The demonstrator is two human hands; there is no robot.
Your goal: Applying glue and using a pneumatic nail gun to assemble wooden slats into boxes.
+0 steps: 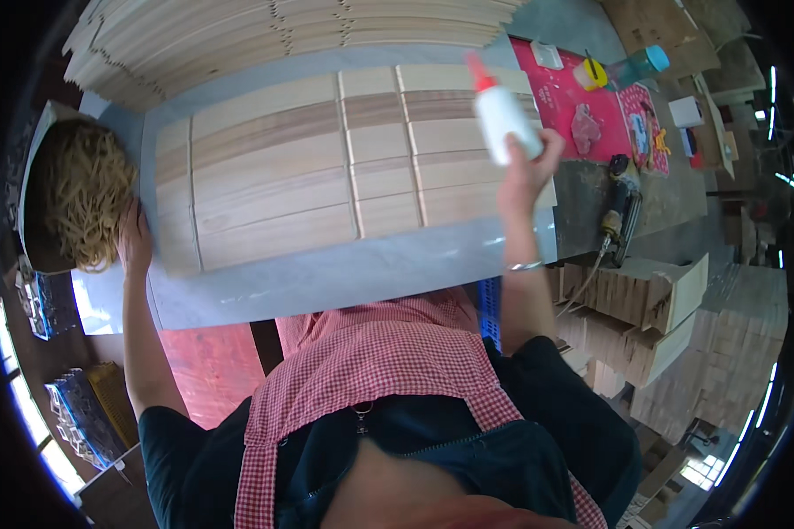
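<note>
My right hand [528,172] is closed around a white squeeze bottle [505,119] with a red nozzle. The bottle is held tilted above the right end of a row of flat wooden boards [273,159], its tip pointing up and away. Grooves run across these boards, and they lie side by side on a grey table [326,286]. On the left, my left hand [133,240] touches the near right edge of a bin of tangled tan strips [84,194]. Its fingers look stretched out, with nothing visible in them; their tips are partly hard to make out.
Stacked wooden boards [300,35] line the table's far side. To the right, a pink mat [547,97] carries a teal-lidded bottle [635,66] and a yellow-rimmed cup [591,74]. A nail gun [622,207] with a hose lies nearer, above wooden pieces [635,304].
</note>
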